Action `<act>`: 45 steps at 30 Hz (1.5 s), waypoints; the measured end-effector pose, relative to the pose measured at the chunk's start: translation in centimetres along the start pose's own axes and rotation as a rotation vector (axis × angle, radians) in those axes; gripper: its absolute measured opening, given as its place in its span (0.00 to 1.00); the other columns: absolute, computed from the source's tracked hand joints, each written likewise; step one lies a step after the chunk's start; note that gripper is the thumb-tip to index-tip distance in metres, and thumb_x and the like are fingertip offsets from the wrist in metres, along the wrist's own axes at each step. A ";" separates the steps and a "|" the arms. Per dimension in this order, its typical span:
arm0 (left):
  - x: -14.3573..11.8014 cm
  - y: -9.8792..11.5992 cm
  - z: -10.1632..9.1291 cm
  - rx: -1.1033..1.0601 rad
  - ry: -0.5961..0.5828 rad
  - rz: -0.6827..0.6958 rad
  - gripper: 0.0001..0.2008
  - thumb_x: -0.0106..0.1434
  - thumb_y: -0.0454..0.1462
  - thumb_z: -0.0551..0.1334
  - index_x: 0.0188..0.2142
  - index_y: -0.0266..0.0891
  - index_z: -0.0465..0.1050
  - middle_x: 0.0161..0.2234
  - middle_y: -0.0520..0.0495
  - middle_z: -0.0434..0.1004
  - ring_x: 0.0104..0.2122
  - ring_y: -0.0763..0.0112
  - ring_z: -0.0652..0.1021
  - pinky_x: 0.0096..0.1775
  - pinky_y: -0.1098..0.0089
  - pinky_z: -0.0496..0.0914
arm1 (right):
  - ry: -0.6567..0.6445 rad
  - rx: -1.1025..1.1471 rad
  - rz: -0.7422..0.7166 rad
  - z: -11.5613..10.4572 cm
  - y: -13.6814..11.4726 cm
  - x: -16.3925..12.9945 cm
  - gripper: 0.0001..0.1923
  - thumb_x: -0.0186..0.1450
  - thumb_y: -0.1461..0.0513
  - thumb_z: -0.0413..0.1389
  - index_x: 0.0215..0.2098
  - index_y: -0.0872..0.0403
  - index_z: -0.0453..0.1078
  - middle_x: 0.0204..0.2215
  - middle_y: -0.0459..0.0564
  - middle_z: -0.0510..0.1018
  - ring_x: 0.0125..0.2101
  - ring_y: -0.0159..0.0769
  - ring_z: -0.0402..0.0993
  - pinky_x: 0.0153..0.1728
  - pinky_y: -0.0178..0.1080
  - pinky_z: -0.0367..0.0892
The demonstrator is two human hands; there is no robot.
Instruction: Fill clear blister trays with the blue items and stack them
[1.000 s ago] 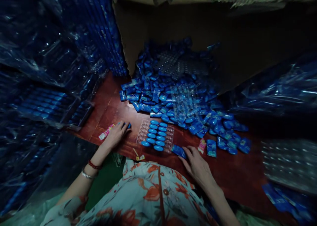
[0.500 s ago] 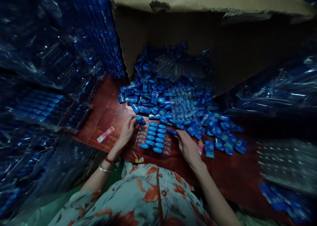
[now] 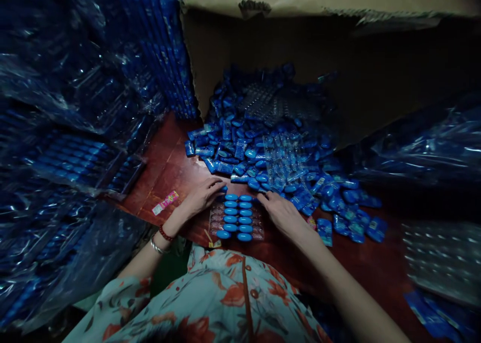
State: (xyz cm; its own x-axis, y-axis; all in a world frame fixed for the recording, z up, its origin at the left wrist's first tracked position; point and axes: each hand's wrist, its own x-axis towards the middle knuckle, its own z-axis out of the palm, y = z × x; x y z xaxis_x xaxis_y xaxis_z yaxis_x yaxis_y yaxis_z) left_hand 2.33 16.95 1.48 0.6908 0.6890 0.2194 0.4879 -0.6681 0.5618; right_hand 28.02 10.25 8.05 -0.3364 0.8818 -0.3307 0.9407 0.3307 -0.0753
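Observation:
On the table in front of me lies a clear plastic tray (image 3: 216,219) with moulded hollows. Two columns of glossy blue oval pieces (image 3: 230,211) fill its middle; the outer hollows at both sides hold none. At the tray's far left corner, my left hand (image 3: 203,197) is closed on a small blue packet (image 3: 224,188), mostly hidden by the fingers. My right hand (image 3: 281,210) is at the far right corner, its fingers pinched on another blue packet, of which only a dark sliver shows. Just beyond both hands spreads a heap of blue packets (image 3: 233,167).
A large cardboard box (image 3: 205,47) lies open behind the heap. More clear trays (image 3: 283,157) rest on the heap, and a stack of trays (image 3: 443,255) stands at right. Plastic-wrapped blue stacks (image 3: 71,157) rise at left. A pink-yellow wrapper (image 3: 165,203) lies on the red table (image 3: 161,167).
My left hand has moved to the tray's far edge, its packet now lower and more covered by the fingers. My right hand has stayed by the right corner. The view has shifted slightly.

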 end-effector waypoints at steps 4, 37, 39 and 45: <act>-0.7 0.5 -0.8 0.002 -0.037 -0.061 0.12 0.68 0.34 0.47 0.47 0.36 0.64 0.39 0.42 0.69 0.36 0.70 0.73 0.38 0.70 0.69 | -0.020 -0.043 -0.001 0.3 -0.5 -0.1 0.21 0.65 0.72 0.40 0.52 0.56 0.63 0.42 0.58 0.72 0.43 0.40 0.69 0.40 0.37 0.63; -1.8 3.5 0.2 0.248 -0.117 -0.114 0.07 0.64 0.31 0.50 0.38 0.39 0.65 0.35 0.45 0.67 0.34 0.65 0.67 0.36 0.67 0.63 | -0.121 -0.143 -0.114 -1.0 -1.4 2.0 0.15 0.66 0.71 0.40 0.43 0.59 0.66 0.36 0.57 0.75 0.39 0.40 0.72 0.34 0.37 0.61; -1.0 3.3 -0.2 0.191 -0.077 -0.207 0.08 0.62 0.29 0.49 0.36 0.38 0.65 0.33 0.45 0.67 0.33 0.66 0.67 0.35 0.67 0.63 | -0.108 -0.135 -0.144 -0.6 -1.1 2.2 0.15 0.66 0.70 0.41 0.43 0.59 0.66 0.36 0.56 0.75 0.39 0.40 0.72 0.35 0.37 0.61; 0.6 2.3 -1.1 0.015 0.046 -0.263 0.10 0.59 0.27 0.47 0.36 0.36 0.64 0.32 0.48 0.67 0.30 0.71 0.67 0.34 0.70 0.63 | -0.074 -0.135 -0.121 -1.1 -1.4 2.0 0.14 0.65 0.71 0.41 0.42 0.59 0.66 0.34 0.56 0.75 0.38 0.40 0.72 0.32 0.36 0.61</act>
State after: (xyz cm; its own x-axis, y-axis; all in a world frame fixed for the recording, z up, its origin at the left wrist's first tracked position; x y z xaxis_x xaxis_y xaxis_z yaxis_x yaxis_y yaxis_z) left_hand 3.30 16.16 3.81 0.5148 0.8511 0.1036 0.6557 -0.4686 0.5920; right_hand 26.01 11.93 8.57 -0.4377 0.8074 -0.3955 0.8778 0.4790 0.0065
